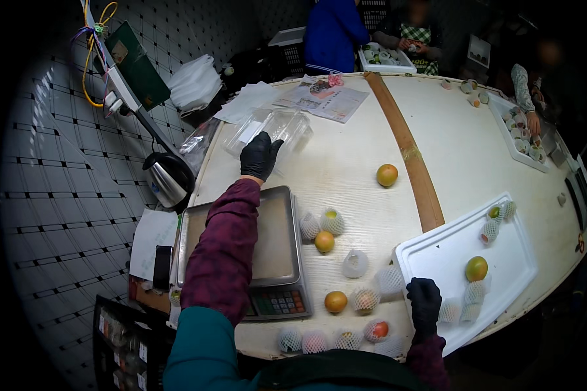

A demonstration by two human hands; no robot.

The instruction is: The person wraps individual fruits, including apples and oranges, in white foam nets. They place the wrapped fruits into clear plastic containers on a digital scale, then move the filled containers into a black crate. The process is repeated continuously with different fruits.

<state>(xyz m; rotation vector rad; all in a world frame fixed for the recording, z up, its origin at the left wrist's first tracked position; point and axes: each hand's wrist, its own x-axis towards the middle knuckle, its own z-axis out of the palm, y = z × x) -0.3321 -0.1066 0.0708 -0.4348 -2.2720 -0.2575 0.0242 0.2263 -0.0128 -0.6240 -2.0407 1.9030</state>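
Observation:
In a black glove, my left hand reaches beyond the scale to clear plastic clamshell boxes, its fingers at their near side; a firm hold cannot be made out. My right hand, also gloved in black, is curled over the near left edge of a white foam tray; whether it holds anything is unclear. The tray bears a greenish-orange round fruit and several foam net sleeves, some with fruit. Between my hands lie an orange fruit, an empty foam sleeve and several netted fruits.
A digital scale with a metal pan stands under my left forearm. An electric kettle is at the left. Newspaper and a brown tape strip lie on the table. Across it, people handle fruit near foam trays.

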